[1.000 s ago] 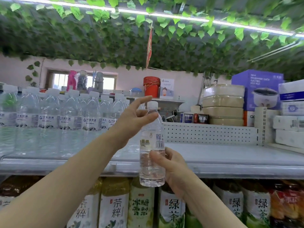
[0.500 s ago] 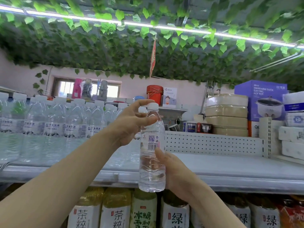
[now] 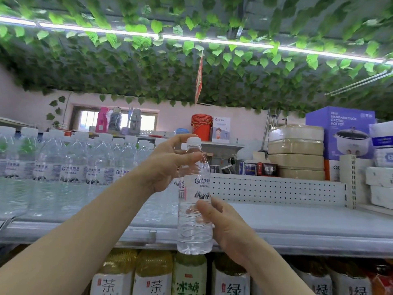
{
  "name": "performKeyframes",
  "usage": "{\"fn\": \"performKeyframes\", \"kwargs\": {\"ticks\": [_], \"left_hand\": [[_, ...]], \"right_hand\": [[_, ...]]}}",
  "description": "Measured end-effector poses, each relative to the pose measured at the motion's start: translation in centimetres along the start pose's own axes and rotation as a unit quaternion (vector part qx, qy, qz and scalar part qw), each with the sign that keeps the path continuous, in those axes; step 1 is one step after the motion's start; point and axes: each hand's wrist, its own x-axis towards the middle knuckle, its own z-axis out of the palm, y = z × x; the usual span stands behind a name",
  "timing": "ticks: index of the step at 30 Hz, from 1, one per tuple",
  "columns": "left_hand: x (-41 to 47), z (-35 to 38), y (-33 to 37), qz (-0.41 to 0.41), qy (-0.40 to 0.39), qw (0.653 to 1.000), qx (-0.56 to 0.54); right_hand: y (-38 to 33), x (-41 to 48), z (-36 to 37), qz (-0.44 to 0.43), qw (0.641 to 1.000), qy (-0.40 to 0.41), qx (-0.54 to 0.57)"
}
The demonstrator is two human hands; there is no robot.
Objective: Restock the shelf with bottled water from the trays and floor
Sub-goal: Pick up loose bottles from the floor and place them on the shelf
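Observation:
I hold one clear water bottle (image 3: 194, 209) with a white cap upright in front of the grey shelf (image 3: 297, 222). My left hand (image 3: 170, 162) pinches its neck and shoulder with thumb and fingers. My right hand (image 3: 225, 228) grips its lower body from the right, thumb across the front. The label with the mountain picture faces me. The bottle's base hangs below the shelf's front edge. Several rows of the same water bottles (image 3: 70, 173) stand on the left part of the shelf.
The right half of the shelf surface is bare, backed by a white perforated panel (image 3: 276, 189). Stacked beige containers (image 3: 295, 154), a purple hot-pot box (image 3: 340, 133) and white packs (image 3: 380, 179) sit right. Tea bottles (image 3: 153, 275) fill the shelf below. Leaf garlands hang overhead.
The bottle has been turned about its axis: the barcode side faced me before, now the logo and mountain label does. The view has tilted upward a little; both hands kept their hold.

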Motion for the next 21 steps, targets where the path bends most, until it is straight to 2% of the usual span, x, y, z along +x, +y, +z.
{"fn": "performKeyframes", "kwargs": {"ticks": [2, 4, 10, 14, 17, 21], "left_hand": [[0.1, -0.2, 0.1, 0.004, -0.009, 1.0, -0.017], [0.1, -0.2, 0.3, 0.006, -0.036, 0.999, -0.005], [1.5, -0.3, 2.4, 0.036, -0.097, 0.981, 0.162], [3.0, -0.5, 3.4, 0.074, -0.094, 0.934, 0.337], [4.4, -0.8, 3.5, 0.12, -0.059, 0.877, 0.461], [5.7, -2.0, 3.1, 0.139, -0.049, 0.838, 0.526]], "right_hand": [[0.1, -0.1, -0.7, -0.005, 0.999, -0.033, 0.036], [0.3, 0.0, -1.1, -0.019, 0.998, -0.028, 0.049], [-1.2, 1.4, -1.6, -0.053, 0.998, 0.03, 0.003], [-2.4, 3.3, -1.9, -0.08, 0.992, 0.068, -0.075], [-2.2, 4.8, -1.8, -0.079, 0.989, 0.09, -0.089], [-1.7, 6.2, -1.1, -0.064, 0.989, 0.104, -0.083]]}}
